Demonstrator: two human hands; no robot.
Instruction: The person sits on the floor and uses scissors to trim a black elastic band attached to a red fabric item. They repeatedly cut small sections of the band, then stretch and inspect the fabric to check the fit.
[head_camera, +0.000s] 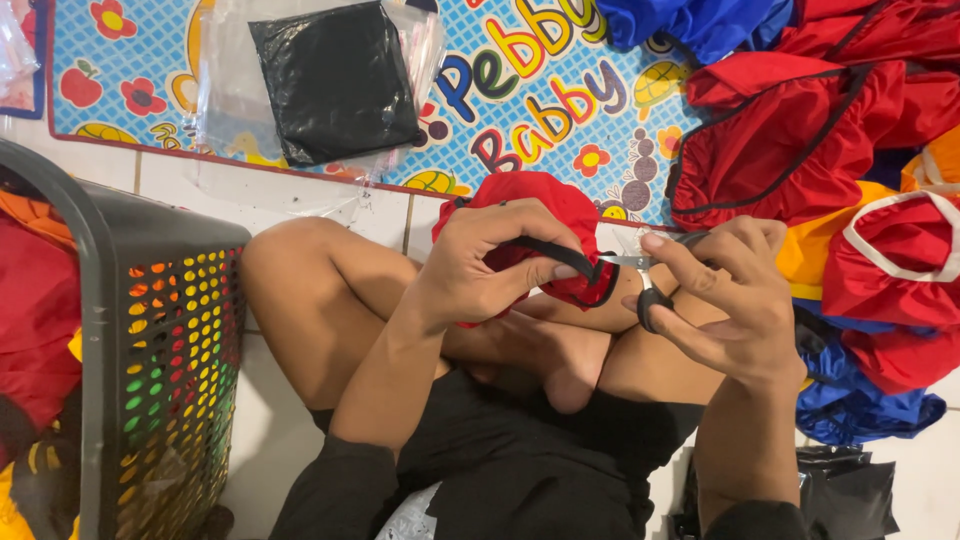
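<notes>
My left hand (490, 265) grips a red garment with black trim (540, 200), bunched above my crossed legs, thumb pressing the black edge. My right hand (730, 300) holds small scissors (645, 280) with black handles. Their metal blades point left at the garment's trim, right beside my left thumb.
A grey perforated laundry basket (150, 330) with coloured clothes stands at the left. Red, blue and orange garments (850, 180) pile up at the right. A folded black fabric in clear plastic (335, 80) lies on a colourful cartoon mat (540, 90). A black bag (840, 490) sits at the lower right.
</notes>
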